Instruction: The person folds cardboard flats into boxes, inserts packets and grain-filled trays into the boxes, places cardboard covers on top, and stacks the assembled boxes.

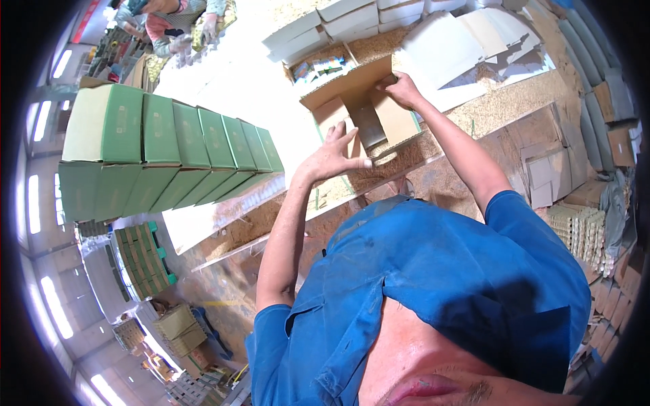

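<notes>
An open cardboard box (350,83) with brown inner faces and green outer edges lies before me on the worktable, its flaps spread. My right hand (401,90) grips the box's far right edge, thumb on the inner side. Over the near left flap is my left hand (332,156), fingers spread; whether it touches the flap I cannot tell. Just behind the box, small packets (325,68) with blue and green print sit in a compartment among wood shavings.
Green cartons (162,132) stand stacked in a long row at the left. White boxes (350,18) line the back, beside flat white cardboard sheets (447,45). A co-worker's gloved hands (208,28) are at the upper left. Wood shavings (508,101) cover part of the table.
</notes>
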`<state>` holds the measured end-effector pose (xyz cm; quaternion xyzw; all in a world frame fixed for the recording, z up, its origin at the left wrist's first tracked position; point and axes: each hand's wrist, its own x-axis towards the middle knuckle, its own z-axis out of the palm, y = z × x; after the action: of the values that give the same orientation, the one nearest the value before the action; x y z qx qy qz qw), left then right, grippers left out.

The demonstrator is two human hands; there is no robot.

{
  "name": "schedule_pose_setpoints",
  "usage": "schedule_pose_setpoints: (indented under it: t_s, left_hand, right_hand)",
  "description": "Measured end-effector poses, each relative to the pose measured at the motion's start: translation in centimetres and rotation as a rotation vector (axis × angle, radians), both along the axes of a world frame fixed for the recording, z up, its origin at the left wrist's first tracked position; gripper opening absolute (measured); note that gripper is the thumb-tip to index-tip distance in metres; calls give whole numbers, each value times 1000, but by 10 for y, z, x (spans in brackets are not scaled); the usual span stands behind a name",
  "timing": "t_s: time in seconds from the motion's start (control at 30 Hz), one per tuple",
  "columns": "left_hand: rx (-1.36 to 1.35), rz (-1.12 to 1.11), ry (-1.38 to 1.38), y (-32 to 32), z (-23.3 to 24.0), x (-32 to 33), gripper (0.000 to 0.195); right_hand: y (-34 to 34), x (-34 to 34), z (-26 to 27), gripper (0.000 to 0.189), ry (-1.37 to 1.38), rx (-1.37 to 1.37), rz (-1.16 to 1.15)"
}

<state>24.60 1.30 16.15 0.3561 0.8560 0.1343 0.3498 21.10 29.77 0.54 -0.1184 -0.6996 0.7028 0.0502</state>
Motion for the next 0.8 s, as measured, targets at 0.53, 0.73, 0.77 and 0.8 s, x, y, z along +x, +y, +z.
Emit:
schedule_pose_setpoints:
  t_s: [0.53, 0.73, 0.77, 0.8]
  left_hand:
    - [482, 853, 410, -13, -85, 8, 119]
    - [580, 798, 288, -17, -96, 3, 87]
    - [576, 806, 289, -17, -98, 6, 87]
    - [592, 790, 286, -11, -100, 3, 81]
  right_hand:
    - [-12, -27, 133, 45, 306, 457, 312]
    - [-40, 94, 54, 12, 316, 702, 110]
    - [-38, 107, 57, 13, 298, 680, 124]
    - [-27, 107, 66, 17, 101, 469, 95]
